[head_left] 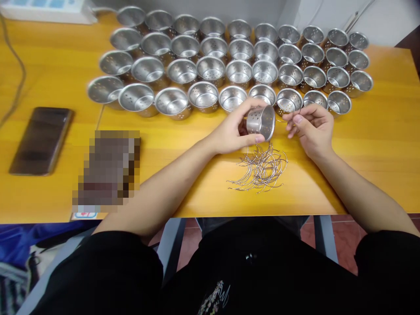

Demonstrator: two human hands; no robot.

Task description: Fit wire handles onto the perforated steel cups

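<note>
My left hand (pixel 239 129) is wrapped round a small perforated metal cup (pixel 254 121), tilted so that its mouth faces right. Close to that rim, my right hand (pixel 313 129) pinches a thin curved metal wire (pixel 285 120) between thumb and fingers. The wire's left end points at the cup; whether it touches the rim I cannot tell. Just below the cup, a loose tangle of curved metal wires (pixel 262 168) lies on the wooden table (pixel 203 192).
Rows of similar perforated cups (pixel 203 94) stand mouth up behind my hands. A dark phone (pixel 41 140) lies at the left, with a blurred-out dark object (pixel 105 168) beside it. A white box (pixel 49 11) and a grey cable (pixel 21 74) are at the back left.
</note>
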